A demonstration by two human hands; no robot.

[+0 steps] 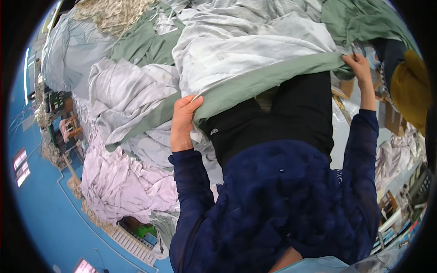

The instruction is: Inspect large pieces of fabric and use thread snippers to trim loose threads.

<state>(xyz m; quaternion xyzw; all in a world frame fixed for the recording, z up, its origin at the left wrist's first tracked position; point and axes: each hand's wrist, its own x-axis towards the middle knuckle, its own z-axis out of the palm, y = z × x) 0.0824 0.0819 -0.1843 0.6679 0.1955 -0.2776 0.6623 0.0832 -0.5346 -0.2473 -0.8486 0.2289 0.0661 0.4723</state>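
A large white-and-grey fabric sheet [255, 50] with a green border [268, 82] lies across my lap and spreads away from me in folds. My left hand [185, 111] pinches the green border at its left end, thumb on top. At the right end of the same border, my right hand [359, 68] is closed on the green edge. Between the two hands the border runs nearly straight, slanting up to the right. Its white side is uppermost beyond the green band.
Crumpled white-and-grey cloth [136, 91] heaps up at my left, with pink cloth [127, 177] below it. Green cloth [368, 20] and a mustard-yellow cloth [409, 91] are at the right. Patterned beige cloth [111, 16] lies at the far left. A blue wall [50, 218] stands beyond.
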